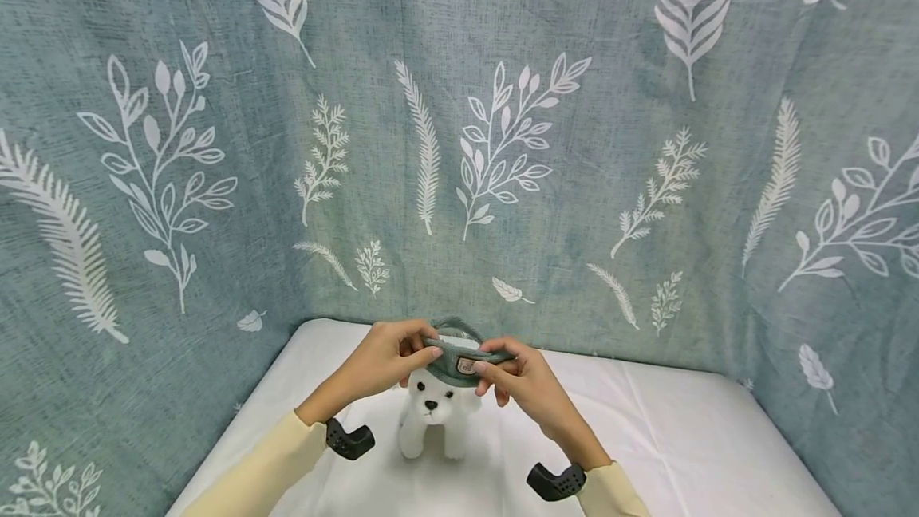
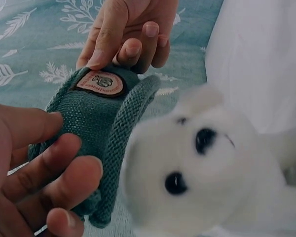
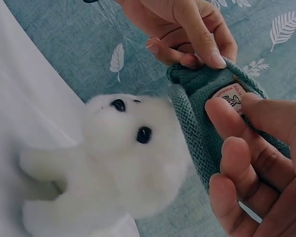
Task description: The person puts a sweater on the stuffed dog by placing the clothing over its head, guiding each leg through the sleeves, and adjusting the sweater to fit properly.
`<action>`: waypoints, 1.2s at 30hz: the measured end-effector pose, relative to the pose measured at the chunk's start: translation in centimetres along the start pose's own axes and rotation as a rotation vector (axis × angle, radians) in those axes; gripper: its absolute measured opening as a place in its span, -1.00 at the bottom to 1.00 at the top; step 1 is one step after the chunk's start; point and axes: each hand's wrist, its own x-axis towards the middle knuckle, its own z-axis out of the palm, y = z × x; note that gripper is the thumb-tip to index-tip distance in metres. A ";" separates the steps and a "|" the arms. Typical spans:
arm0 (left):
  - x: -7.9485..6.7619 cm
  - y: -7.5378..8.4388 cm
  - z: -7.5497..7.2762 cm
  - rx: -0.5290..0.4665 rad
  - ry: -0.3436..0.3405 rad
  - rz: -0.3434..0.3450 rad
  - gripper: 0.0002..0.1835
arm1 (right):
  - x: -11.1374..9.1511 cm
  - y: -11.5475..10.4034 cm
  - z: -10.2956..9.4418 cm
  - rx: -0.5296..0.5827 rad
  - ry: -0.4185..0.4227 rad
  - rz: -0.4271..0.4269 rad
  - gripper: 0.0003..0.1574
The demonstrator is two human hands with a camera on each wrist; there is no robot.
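1. Spanning the gap between the left hand (image 1: 395, 351) and the right hand (image 1: 522, 377), the teal-green knitted band with rolled edges (image 1: 447, 361) was, as we saw, held toward both ends.
2. We saw the left hand pinch one end between thumb and fingers.
3. We saw the right hand grip the other end, its thumb at the rounded, pale pink patch (image 1: 467, 366).
4. We found the band by the crown of the white, fluffy plush dog (image 1: 434, 415); whether they touched, we could not tell.
5. We saw the dog standing on the white cloth-covered table (image 1: 682, 437), lower than the hands.
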 end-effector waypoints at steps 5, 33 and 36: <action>-0.6 -0.6 -0.7 0.019 -0.017 -0.021 -0.83 | 0.3 0.0 0.8 0.002 -0.027 0.013 -0.46; -1.2 -2.6 -1.3 0.165 -0.012 -0.047 -0.71 | 1.1 0.4 2.2 -0.287 0.062 -0.003 -0.55; -0.9 -2.9 -0.9 0.253 0.029 -0.015 -0.72 | 1.2 0.2 2.4 -0.420 0.130 -0.039 -0.60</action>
